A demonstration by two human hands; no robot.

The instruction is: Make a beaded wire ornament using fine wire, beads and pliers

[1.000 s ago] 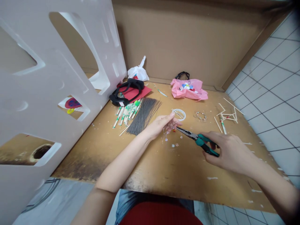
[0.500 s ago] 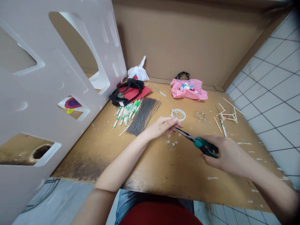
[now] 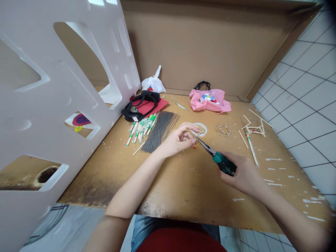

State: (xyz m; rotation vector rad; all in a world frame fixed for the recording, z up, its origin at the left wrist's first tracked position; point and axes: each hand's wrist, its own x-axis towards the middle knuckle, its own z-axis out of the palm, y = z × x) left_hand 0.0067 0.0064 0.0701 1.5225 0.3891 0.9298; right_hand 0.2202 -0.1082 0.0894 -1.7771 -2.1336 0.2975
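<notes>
My right hand [image 3: 243,173] is wrapped round the green and black handles of long-nose pliers [image 3: 223,162]. The pliers' tip meets the fingertips of my left hand [image 3: 181,140], whose thumb and fingers pinch something too small to make out. Just below those fingertips lies a small red and yellow item [image 3: 196,143]. Behind my left hand is a white ring-shaped lid [image 3: 201,129] with thin metal pieces in it. A beaded wire loop [image 3: 223,130] rests on the table to the right of the lid.
Grey wires [image 3: 160,131], wrapped sticks [image 3: 141,127], a black strap [image 3: 141,105] and red paper [image 3: 161,104] lie left. At the back are a white bag [image 3: 153,84] and a pink bag [image 3: 210,101]. A stick frame [image 3: 254,131] lies right; a white plastic panel [image 3: 91,87] stands left.
The left fingers have curled into a pinch, and the pliers have shifted slightly left and up. The beaded wire that hung below my left hand no longer shows there.
</notes>
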